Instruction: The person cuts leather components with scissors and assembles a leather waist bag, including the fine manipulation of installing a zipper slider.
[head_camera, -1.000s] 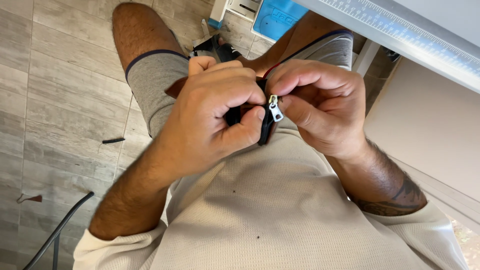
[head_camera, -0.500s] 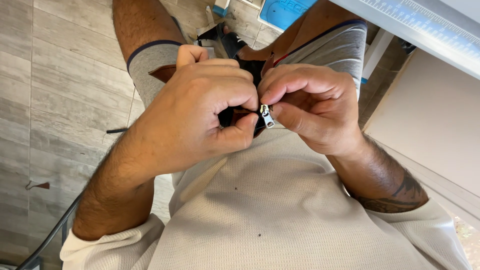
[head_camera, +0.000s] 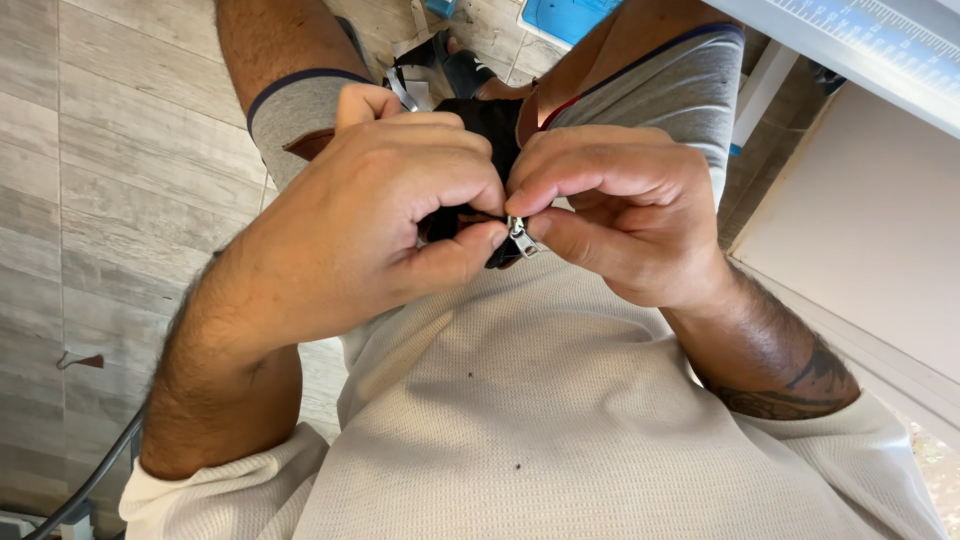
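2 hands pinch the silver zipper slider between their fingertips.

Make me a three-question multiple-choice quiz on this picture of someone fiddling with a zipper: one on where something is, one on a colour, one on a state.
1. Where is the metal zipper slider?
A. On the floor
B. Between the thumbs of both hands
C. On the white table

2. What colour is the fabric piece held in the hands?
A. Black
B. Yellow
C. Pink

3. How is the left hand?
A. Flat and open
B. Curled, pinching the fabric
C. Hanging free

Answers:
1. B, the slider sits where the left hand and right hand meet.
2. A, dark cloth shows above the knuckles.
3. B, its fingers are folded tight.
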